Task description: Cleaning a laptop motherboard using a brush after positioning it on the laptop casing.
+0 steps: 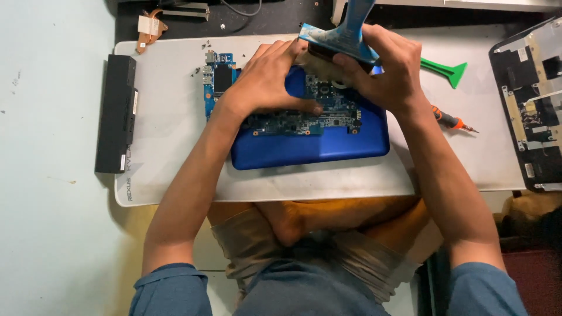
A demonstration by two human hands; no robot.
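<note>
i see the circuit board (304, 114) resting on a blue laptop lid (310, 146) mid-mat (170, 146), open mat toward 6 and 9 o'clock; a black battery (116, 114) hangs off the 9 o'clock edge. my left hand (266, 79) presses flat, fingers spread, on the board; my right hand (383, 67), at 1 o'clock, is clamped on a blue brush (345, 32) touching the board

A circuit board (293, 114) lies on a laptop shell (316, 146) at the middle of the work mat (170, 140), with a battery (115, 114) at the mat's left edge. Right of the shell lie a pry tool (448, 71) and, nearer, a screwdriver (452, 121); an opened laptop base (530, 105) sits at the far right.
</note>
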